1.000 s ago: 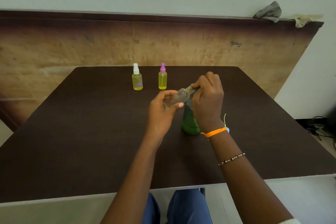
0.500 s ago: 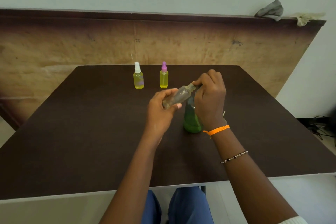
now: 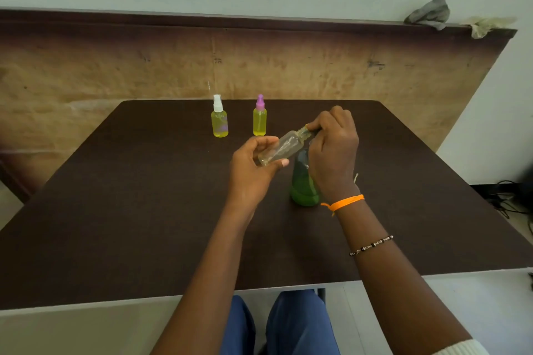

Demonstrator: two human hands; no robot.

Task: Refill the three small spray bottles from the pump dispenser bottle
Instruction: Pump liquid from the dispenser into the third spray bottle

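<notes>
Not much has shifted over the last second: the clear spray bottle (image 3: pixel 281 148) was already tilted on its side in the air between both hands, and it's the same now, just nudged slightly as the person's head moves. The threads at its neck look a bit more exposed than before, so my guess is the cap is being unscrewed and is nearly off. That means bottle three is still empty and pumping hasn't started for it.

The left hand (image 3: pixel 253 170) grips the clear bottle's base end, thumb underneath and fingers curled over the top. The right hand (image 3: pixel 334 153) is bunched up with its fingertips pinching the cap end at the neck; the cap itself is mostly hidden, so can't say how loose it is. Both forearms reach in from the near edge of the table (image 3: pixel 115 210).

The green pump dispenser bottle (image 3: pixel 302 187) stands on the table right behind the right wrist, its pump head hidden. The white-capped bottle (image 3: pixel 219 121) and the purple-capped bottle (image 3: pixel 259 119) sit side by side further back, both yellow with liquid and capped, so probably done.
</notes>
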